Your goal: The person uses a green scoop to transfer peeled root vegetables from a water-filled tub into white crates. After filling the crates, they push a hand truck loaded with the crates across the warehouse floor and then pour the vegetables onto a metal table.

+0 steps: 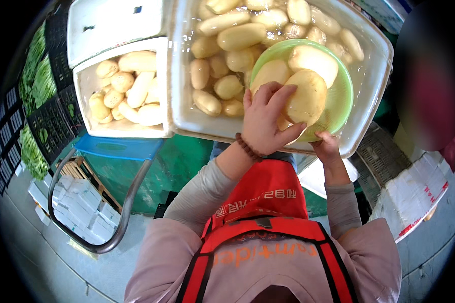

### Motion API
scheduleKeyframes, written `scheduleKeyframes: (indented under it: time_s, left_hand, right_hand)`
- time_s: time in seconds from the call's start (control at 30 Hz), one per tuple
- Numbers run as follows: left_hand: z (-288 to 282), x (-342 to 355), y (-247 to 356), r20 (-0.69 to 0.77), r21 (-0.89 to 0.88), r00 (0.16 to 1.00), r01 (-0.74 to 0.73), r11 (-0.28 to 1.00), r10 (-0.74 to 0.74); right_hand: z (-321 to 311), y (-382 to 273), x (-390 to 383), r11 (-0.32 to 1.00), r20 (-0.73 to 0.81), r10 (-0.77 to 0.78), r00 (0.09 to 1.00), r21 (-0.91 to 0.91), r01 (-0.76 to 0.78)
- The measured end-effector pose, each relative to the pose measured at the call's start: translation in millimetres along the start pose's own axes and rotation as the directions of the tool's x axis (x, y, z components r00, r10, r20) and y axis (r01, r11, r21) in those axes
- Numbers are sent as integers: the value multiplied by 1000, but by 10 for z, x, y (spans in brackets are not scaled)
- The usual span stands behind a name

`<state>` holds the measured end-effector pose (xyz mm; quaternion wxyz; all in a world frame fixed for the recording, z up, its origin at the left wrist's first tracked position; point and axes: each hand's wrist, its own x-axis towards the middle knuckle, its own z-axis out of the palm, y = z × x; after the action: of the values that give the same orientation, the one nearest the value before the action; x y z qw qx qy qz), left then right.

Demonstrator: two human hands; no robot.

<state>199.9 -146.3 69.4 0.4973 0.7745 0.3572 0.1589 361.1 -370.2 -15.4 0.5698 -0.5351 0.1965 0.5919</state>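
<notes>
Head view; held root [307, 97] points lengthwise away.

Brown beaded bracelet [248, 148] behind the left fingers [282, 97]; grey sleeves [199, 193] farther back. Well behind the fingers: mauve shirt [162, 255], red apron [275, 184], black-edged straps [340, 272].

L hand [267, 120]: back uppermost, fingers spread & bent, thumb extended apart, i.e. grasping pose. L forearm [212, 179] angled fwd & inboard. R hand [328, 146]: lower in view, fingers bent, partly hidden. R forearm [342, 197] approx. straight fwd.
</notes>
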Motion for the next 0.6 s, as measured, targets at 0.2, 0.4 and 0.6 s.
scheduleKeyframes:
  time_s: [0.2,0.4,0.6]
  left_hand:
    - [-1155,-156,-76,-265,73,958,-88,993,104]
    - [-1723,-996,-487,-577,-149,806,58,987,-134]
    - [-1573,-2654,-1065,-446,-164,752,465,870,-486]
  right_hand:
    - [980,-74,338,994,188,49,981,-103,-30]
    - [2915,-159,608,970,246,65,967,-244,-3]
    - [4232,-206,1412,875,316,1,949,-460,152]
